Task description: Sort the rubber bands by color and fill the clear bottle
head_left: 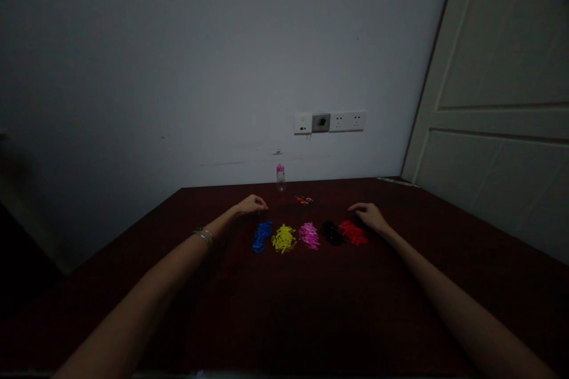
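My left hand (252, 205) is just above the blue pile (262, 237), its fingers curled and pressed together; anything between them is too small to make out. My right hand (370, 215) is just behind the red pile (354, 232), fingers stretched toward the left and nothing visible in them. Between these lie a yellow pile (284, 238), a pink pile (309, 235) and a black pile (332, 233). All the piles look like thin, loose rubber bands. Farther back is a small mixed-colour heap (304, 199) of similar pieces.
A small clear bottle (281, 180) with a pink top stands near the wall at the back of the dark red table (284, 302). Switches and sockets (329, 122) are set in the wall (213, 71). A pale panelled door (498, 100) is at the right.
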Demonstrator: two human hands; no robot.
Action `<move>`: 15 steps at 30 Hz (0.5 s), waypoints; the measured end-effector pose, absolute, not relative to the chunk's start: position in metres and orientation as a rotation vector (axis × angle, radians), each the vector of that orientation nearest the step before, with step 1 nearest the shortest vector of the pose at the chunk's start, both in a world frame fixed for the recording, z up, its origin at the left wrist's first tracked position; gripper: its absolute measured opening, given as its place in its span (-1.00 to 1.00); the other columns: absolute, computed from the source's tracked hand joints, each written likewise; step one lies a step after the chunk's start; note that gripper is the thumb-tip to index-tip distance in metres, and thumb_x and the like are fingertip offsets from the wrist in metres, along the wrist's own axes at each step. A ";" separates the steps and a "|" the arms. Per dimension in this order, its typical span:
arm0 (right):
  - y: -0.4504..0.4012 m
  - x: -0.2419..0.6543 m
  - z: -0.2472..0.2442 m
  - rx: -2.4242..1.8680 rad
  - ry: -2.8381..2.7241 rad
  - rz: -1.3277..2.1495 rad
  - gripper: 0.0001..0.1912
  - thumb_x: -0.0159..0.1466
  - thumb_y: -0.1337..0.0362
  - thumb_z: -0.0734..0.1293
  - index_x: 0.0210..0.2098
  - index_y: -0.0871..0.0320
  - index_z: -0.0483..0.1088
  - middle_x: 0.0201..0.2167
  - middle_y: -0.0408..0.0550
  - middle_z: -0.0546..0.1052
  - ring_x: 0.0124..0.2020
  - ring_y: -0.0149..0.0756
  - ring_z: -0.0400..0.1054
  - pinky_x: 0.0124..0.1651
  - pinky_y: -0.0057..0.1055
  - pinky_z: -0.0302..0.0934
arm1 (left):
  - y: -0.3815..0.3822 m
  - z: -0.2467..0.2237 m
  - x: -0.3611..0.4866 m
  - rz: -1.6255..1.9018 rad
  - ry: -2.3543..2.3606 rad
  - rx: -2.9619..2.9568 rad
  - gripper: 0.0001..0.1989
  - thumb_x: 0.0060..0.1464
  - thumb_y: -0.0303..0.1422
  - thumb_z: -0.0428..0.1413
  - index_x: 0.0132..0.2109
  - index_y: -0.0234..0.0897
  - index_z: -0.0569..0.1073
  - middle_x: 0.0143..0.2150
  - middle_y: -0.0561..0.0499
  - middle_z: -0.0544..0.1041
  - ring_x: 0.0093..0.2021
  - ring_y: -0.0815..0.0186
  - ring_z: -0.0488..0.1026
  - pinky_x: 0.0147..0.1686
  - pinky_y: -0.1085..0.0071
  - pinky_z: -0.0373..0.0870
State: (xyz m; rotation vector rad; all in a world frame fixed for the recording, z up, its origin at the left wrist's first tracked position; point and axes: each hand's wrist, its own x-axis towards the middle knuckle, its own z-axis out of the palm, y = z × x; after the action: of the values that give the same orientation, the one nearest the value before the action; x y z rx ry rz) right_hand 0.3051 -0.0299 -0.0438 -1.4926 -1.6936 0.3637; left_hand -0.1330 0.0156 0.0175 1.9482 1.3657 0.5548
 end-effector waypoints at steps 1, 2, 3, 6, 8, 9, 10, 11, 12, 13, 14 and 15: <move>-0.030 0.305 -0.044 -1.490 -1.696 0.358 -0.66 -0.04 0.44 0.15 -0.40 0.18 0.52 -0.35 -0.06 0.56 -0.26 -0.25 0.41 -0.13 -0.38 0.23 | 0.019 0.015 -0.136 0.605 1.427 1.944 -0.77 -0.20 -0.28 0.16 -0.38 -0.38 0.49 -0.61 0.07 0.41 -0.59 0.44 0.31 -0.59 0.56 0.19; -0.030 0.305 -0.044 -1.487 -1.697 0.354 -0.66 -0.04 0.44 0.15 -0.40 0.18 0.52 -0.35 -0.07 0.56 -0.26 -0.26 0.41 -0.13 -0.38 0.24 | 0.023 0.013 -0.139 0.653 1.501 1.936 -0.77 -0.18 -0.28 0.15 -0.37 -0.37 0.49 -0.59 0.06 0.42 -0.57 0.43 0.32 -0.58 0.56 0.20; -0.030 0.305 -0.044 -1.485 -1.696 0.351 -0.66 -0.03 0.43 0.15 -0.39 0.17 0.52 -0.35 -0.07 0.56 -0.26 -0.26 0.41 -0.13 -0.39 0.24 | 0.025 0.010 -0.141 0.705 1.582 1.925 -0.78 -0.16 -0.28 0.14 -0.37 -0.37 0.49 -0.57 0.05 0.44 -0.55 0.42 0.34 -0.56 0.56 0.21; -0.029 0.305 -0.046 -1.496 -1.693 0.359 -0.67 -0.02 0.43 0.15 -0.39 0.17 0.52 -0.35 -0.07 0.56 -0.26 -0.26 0.41 -0.13 -0.39 0.23 | 0.029 0.002 -0.147 0.902 1.802 1.874 -0.79 -0.12 -0.28 0.13 -0.36 -0.36 0.49 -0.48 0.00 0.50 -0.46 0.39 0.40 -0.49 0.57 0.25; -0.029 0.306 -0.046 -1.502 -1.692 0.362 -0.67 -0.03 0.43 0.16 -0.39 0.16 0.51 -0.34 -0.08 0.56 -0.25 -0.26 0.41 -0.13 -0.40 0.23 | 0.030 -0.005 -0.148 1.046 1.887 1.797 -0.77 -0.08 -0.26 0.10 -0.33 -0.36 0.49 -0.42 -0.02 0.52 -0.41 0.39 0.42 -0.45 0.58 0.26; -0.029 0.305 -0.046 -1.499 -1.693 0.363 -0.67 -0.03 0.43 0.16 -0.39 0.16 0.51 -0.34 -0.08 0.56 -0.25 -0.27 0.41 -0.13 -0.40 0.23 | 0.030 -0.009 -0.148 1.108 1.917 1.748 -0.75 -0.06 -0.25 0.08 -0.32 -0.36 0.50 -0.41 -0.03 0.52 -0.41 0.39 0.42 -0.44 0.58 0.27; -0.029 0.305 -0.045 -1.494 -1.693 0.365 -0.68 -0.03 0.43 0.16 -0.39 0.16 0.51 -0.34 -0.08 0.56 -0.25 -0.27 0.41 -0.12 -0.40 0.23 | 0.030 -0.012 -0.147 1.162 1.946 1.700 -0.74 -0.05 -0.25 0.07 -0.31 -0.36 0.50 -0.41 -0.04 0.52 -0.41 0.39 0.43 -0.44 0.57 0.27; -0.029 0.305 -0.045 -1.490 -1.692 0.366 -0.69 -0.03 0.43 0.17 -0.40 0.16 0.51 -0.35 -0.08 0.56 -0.25 -0.27 0.41 -0.12 -0.41 0.22 | 0.030 -0.015 -0.147 1.212 1.969 1.661 -0.73 -0.03 -0.24 0.05 -0.30 -0.36 0.50 -0.42 -0.04 0.52 -0.41 0.38 0.43 -0.44 0.57 0.26; -0.030 0.305 -0.044 -1.488 -1.692 0.370 -0.70 -0.03 0.43 0.18 -0.40 0.16 0.51 -0.36 -0.09 0.56 -0.25 -0.27 0.41 -0.12 -0.41 0.22 | 0.030 -0.018 -0.146 1.252 1.981 1.636 -0.71 -0.03 -0.22 0.04 -0.30 -0.36 0.50 -0.44 -0.03 0.52 -0.42 0.38 0.42 -0.44 0.57 0.26; -0.030 0.304 -0.044 -1.488 -1.690 0.376 -0.71 -0.02 0.42 0.18 -0.40 0.16 0.51 -0.36 -0.09 0.56 -0.26 -0.27 0.41 -0.12 -0.41 0.22 | 0.029 -0.020 -0.146 1.286 1.981 1.622 -0.70 -0.02 -0.21 0.02 -0.31 -0.36 0.50 -0.47 -0.03 0.51 -0.44 0.38 0.42 -0.45 0.57 0.25; -0.031 0.304 -0.043 -1.488 -1.689 0.381 -0.72 -0.02 0.42 0.19 -0.40 0.17 0.51 -0.36 -0.08 0.56 -0.26 -0.28 0.41 -0.11 -0.42 0.22 | 0.029 -0.022 -0.147 1.322 1.968 1.612 -0.69 -0.02 -0.20 0.01 -0.34 -0.36 0.50 -0.50 -0.02 0.49 -0.46 0.38 0.41 -0.47 0.56 0.24; -0.031 0.304 -0.042 -1.488 -1.689 0.386 -0.72 -0.02 0.41 0.20 -0.40 0.17 0.51 -0.36 -0.08 0.56 -0.25 -0.28 0.41 -0.11 -0.42 0.22 | 0.029 -0.023 -0.147 1.361 1.942 1.601 -0.68 -0.02 -0.19 -0.01 -0.38 -0.36 0.50 -0.53 -0.01 0.47 -0.48 0.38 0.39 -0.48 0.55 0.22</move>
State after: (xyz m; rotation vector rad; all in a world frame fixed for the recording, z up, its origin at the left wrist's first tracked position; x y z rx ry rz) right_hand 0.3038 -0.0310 -0.0422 -1.4884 -1.6888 0.3859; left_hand -0.1474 0.0288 -0.0231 1.6008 1.9423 1.3609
